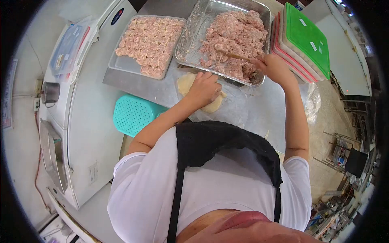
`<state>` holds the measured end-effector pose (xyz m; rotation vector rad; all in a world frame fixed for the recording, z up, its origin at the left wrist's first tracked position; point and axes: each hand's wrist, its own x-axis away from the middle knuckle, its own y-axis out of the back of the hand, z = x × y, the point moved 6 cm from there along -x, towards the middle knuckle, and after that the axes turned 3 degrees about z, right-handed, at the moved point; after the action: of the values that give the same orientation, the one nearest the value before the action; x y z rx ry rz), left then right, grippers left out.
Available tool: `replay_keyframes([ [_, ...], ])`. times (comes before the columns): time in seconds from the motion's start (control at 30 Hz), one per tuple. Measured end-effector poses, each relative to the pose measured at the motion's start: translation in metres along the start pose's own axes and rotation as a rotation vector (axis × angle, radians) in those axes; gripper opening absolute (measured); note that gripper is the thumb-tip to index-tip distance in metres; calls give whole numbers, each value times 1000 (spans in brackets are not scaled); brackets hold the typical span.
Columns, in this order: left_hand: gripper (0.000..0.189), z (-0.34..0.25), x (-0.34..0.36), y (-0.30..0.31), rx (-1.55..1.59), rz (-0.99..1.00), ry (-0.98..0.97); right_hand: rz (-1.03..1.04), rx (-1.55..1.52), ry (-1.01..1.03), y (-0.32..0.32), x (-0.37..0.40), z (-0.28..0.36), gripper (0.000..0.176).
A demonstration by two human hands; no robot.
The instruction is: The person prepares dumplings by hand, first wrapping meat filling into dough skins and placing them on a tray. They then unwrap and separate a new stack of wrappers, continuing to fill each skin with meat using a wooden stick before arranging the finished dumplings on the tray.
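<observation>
While left hand (204, 88) is lying palm-down on the wrapper stack (183, 83), it's covering most of it. Fingers are curling, but can't tell if they're pinching a sheet. Right hand (275, 67) is gripping a thin wooden stick (235, 55), tip sitting in the minced meat (233, 38) inside the metal tray (190, 36). Wrapper stack is lying on a clear plastic sheet (237, 107), just in front of that tray. Tray of folded dumplings (121, 65) is sitting to its left. Oval logo (117, 16) on the white freezer (87, 121) is showing too small to read. White labels on the green lid (302, 38) are blurring out too.
</observation>
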<state>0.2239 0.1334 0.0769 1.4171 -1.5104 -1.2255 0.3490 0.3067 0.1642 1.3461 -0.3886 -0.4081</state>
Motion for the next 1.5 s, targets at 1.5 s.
replay_keyframes([
  [1.5,19,57,18,17,1982,-128,405,47,-226,-131,-46,-24,23,35],
])
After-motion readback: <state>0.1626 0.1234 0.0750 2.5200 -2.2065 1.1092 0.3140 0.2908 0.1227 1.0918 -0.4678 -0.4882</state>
